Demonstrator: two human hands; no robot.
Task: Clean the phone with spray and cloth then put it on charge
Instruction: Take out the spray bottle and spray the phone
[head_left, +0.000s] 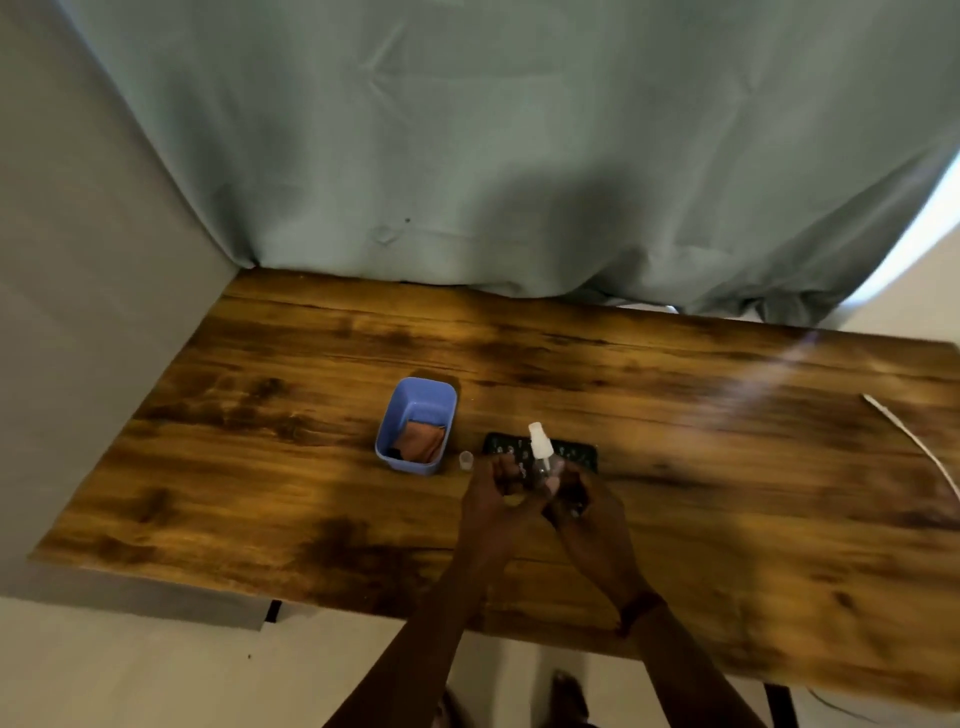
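Fingers of both hands wrapping around small clear spray bottle, white nozzle pointing up and away. Left hand curling at the bottle's base from the left; right hand closing on it from the right, band showing at the wrist. Exact share of grip between the two: cannot tell, frame blurred. Holding bottle just above dark phone, lying flat on wooden tabletop and partly hidden behind hands. Sitting just left of phone: small clear cap. Standing left of cap: blue bin containing folded orange cloth. Trailing along far right of tabletop: white cable, well apart from phone.
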